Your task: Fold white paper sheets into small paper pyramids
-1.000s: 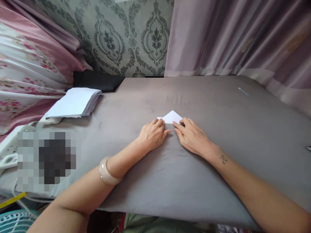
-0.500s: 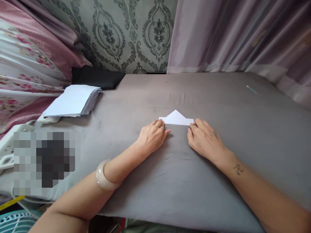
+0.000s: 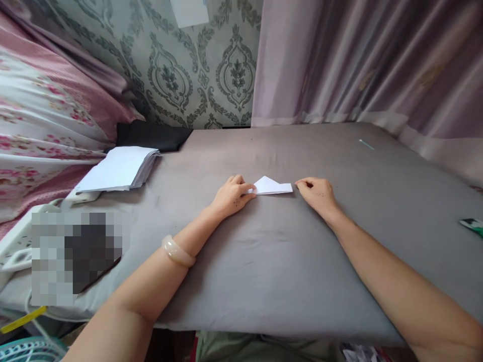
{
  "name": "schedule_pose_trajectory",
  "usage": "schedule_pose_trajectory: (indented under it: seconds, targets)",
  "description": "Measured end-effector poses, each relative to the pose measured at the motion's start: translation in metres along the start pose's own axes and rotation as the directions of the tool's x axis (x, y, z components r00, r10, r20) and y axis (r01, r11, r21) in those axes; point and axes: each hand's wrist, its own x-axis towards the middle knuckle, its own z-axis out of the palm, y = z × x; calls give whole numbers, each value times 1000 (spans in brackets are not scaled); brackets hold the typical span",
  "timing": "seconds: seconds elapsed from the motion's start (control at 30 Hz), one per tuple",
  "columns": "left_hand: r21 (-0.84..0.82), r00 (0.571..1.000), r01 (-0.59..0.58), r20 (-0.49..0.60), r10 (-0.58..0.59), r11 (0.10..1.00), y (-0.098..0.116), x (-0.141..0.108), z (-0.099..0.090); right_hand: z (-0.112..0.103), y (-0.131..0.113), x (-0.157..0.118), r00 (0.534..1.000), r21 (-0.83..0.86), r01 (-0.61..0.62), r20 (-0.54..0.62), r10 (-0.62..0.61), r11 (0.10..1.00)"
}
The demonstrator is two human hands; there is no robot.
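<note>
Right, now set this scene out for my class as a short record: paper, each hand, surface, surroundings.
Folded paper: white, a peak rising from a long strip
Left hand: pinching the paper's left end
Right hand: curled beside the paper's right end, a slim gap between
Left arm: wearing a pale bangle
Surface: grey cover
Back left: white paper stack, black item
Backdrop: patterned wallpaper, purple curtain

A home, by its looks: patterned wallpaper (image 3: 199,78) and mauve curtains (image 3: 324,65) beyond the cloth-covered desk's (image 3: 245,281) far edge, flowered drapery (image 3: 45,120) leftward.
</note>
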Motion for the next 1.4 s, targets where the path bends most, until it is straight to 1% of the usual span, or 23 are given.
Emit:
schedule_pose_trajectory:
  seconds: [0.07,0.17,0.27,0.33,0.4,0.47,0.53,0.6,0.63,0.67,0.7,0.73,0.77,0.8,0.83,0.87,0.93,0.97,1.03,1.13,1.2,1.27,1.4]
  targets:
    - [-51,1000,7,7,-7,999,-4,4,2,2,2,2,997,103,-76,1,76,992]
    - [-29,999,-35,1,35,999,-6,6,1,5,4,3,996,148,-82,-18,85,986]
    - [124,989,-148,0,149,981,0,6,0,8,5,5,995,164,-71,-52,80,984]
    - [260,975,-220,25,221,940,6,5,-1,9,6,7,995,185,-62,-68,76,981]
    - [376,962,-270,73,263,886,11,5,0,11,7,8,994,217,-51,-80,70,975]
    - [447,955,-295,107,277,844,14,7,1,11,7,8,993,260,-47,-89,72,964]
    - [460,962,-266,68,266,847,15,10,0,11,8,8,992,314,-47,-94,80,948]
    - [375,973,-180,-69,221,909,17,14,-4,10,8,8,992,386,-47,-88,87,921]
    - [276,972,-121,-163,170,954,20,17,-7,9,8,9,993,430,-48,-79,90,902]
    - [129,964,-59,-251,90,990,24,19,-10,7,7,9,994,478,-49,-65,91,877]
    - [-60,948,-7,-319,-12,998,30,21,-13,5,5,10,995,526,-51,-49,90,849]
    - [-271,929,36,-347,-132,962,37,22,-15,3,3,11,996,567,-51,-33,85,822]
    - [-483,915,63,-321,-244,873,45,22,-17,0,0,11,997,613,-52,-10,73,789]
    - [-652,909,54,-282,-308,756,54,23,-17,-4,-4,12,998,667,-56,23,54,743]
    - [-754,912,33,-245,-328,656,63,22,-16,-7,-8,11,998,724,-66,64,29,686]
    - [-809,916,16,-223,-333,587,71,22,-14,-11,-12,10,994,780,-81,106,-4,621]
    - [-862,922,-7,-202,-330,506,85,21,-7,-17,-19,6,983,862,-112,170,-74,495]
    - [-871,922,-13,-201,-332,491,90,20,-2,-19,-23,4,979,884,-117,179,-98,453]
    - [-867,924,-11,-200,-327,499,95,18,6,-21,-28,-1,981,904,-108,164,-100,415]
    - [-849,931,16,-179,-317,528,97,14,11,-20,-30,-7,990,904,-103,134,-46,416]
    - [-860,934,22,-164,-318,510,96,11,9,-19,-31,-10,991,879,-83,125,-58,469]
    - [-899,924,3,-165,-344,437,93,9,2,-20,-34,-13,984,833,-34,125,-127,553]
    - [-959,888,-102,-207,-410,264,86,5,-15,-22,-49,-22,952,695,120,124,-281,709]
